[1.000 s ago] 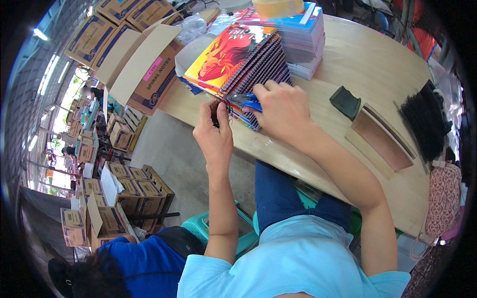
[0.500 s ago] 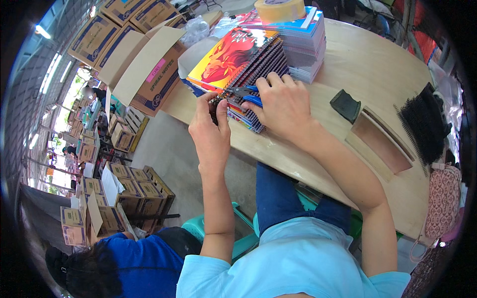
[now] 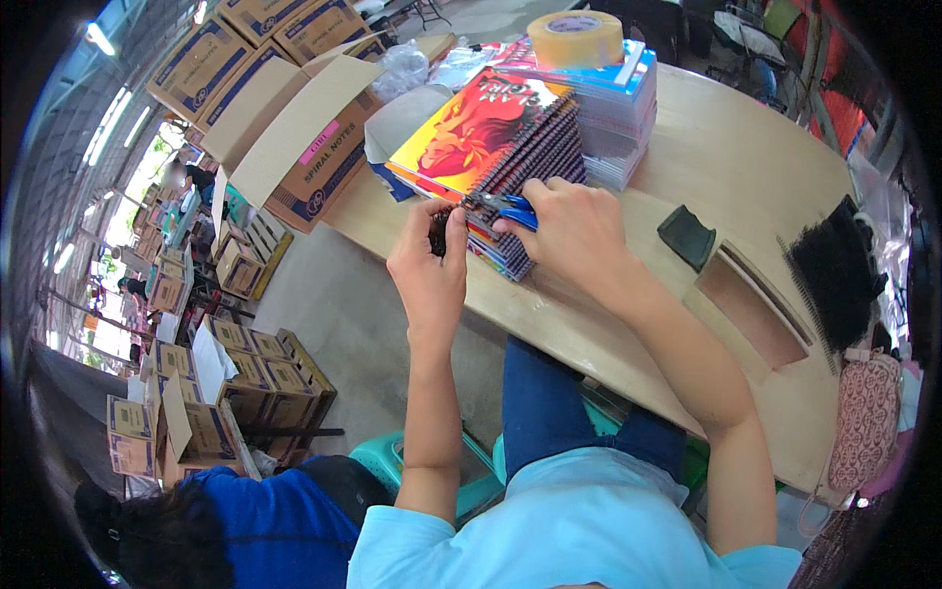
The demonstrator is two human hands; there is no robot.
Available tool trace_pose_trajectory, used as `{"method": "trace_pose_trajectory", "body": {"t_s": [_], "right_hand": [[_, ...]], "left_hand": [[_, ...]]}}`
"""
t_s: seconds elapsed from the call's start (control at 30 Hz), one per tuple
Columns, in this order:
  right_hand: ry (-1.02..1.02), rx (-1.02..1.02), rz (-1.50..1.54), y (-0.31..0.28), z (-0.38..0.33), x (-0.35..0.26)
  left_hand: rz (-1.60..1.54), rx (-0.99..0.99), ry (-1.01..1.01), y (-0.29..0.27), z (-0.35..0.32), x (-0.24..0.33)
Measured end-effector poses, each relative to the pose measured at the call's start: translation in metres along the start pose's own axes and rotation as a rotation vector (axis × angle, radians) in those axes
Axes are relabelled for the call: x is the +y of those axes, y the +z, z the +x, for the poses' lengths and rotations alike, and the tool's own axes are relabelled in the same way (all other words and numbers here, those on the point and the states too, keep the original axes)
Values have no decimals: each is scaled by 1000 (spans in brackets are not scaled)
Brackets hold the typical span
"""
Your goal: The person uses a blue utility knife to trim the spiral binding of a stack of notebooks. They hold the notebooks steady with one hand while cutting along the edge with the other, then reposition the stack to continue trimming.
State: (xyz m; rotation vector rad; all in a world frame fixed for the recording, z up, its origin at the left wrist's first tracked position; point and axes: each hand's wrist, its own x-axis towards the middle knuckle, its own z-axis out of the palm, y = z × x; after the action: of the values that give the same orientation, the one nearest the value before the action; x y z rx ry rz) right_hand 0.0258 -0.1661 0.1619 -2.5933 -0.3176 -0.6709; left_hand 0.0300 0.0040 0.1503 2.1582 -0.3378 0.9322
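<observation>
A stack of spiral notebooks (image 3: pixel 456 137) stands near the table's edge, the top cover yellow with a red figure, the black spiral bindings facing right and toward me. In my right hand (image 3: pixel 579 231) is a pair of pliers (image 3: pixel 517 212) with blue handles, its jaws at the near corner of the bindings. My left hand (image 3: pixel 428 275) is closed at that same corner, with thumb and fingertips by the plier tips. Inside its curled fingers shows a dark, coil-like bundle (image 3: pixel 441 234), partly hidden. Where exactly the jaws grip is too small to tell.
Behind stands a second notebook stack (image 3: pixel 618 118) topped by a tape roll (image 3: pixel 575 39). On the table's right lie a dark block (image 3: pixel 686 237), an open box (image 3: pixel 754 299), black binding coils (image 3: pixel 834 275) and a patterned pouch (image 3: pixel 863 420). An open carton (image 3: pixel 312 177) stands left; a person in blue (image 3: pixel 285 515) is lower left.
The plier handles have come closer together in my right hand. Both hands stay at the notebooks' near corner. The whole view has shifted slightly, with the stack now lower and further right.
</observation>
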Motion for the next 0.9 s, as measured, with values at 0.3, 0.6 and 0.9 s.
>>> {"method": "trace_pose_trajectory", "body": {"t_s": [0.3, 0.6, 0.9], "right_hand": [[341, 50, 687, -20, -48, 27], [490, 16, 1183, -11, -95, 58], [159, -102, 757, -6, -83, 35]], "left_hand": [[-672, 25, -558, 10, 123, -148], [655, -646, -129, 61, 184, -237], [822, -371, 100, -25, 108, -199]]}}
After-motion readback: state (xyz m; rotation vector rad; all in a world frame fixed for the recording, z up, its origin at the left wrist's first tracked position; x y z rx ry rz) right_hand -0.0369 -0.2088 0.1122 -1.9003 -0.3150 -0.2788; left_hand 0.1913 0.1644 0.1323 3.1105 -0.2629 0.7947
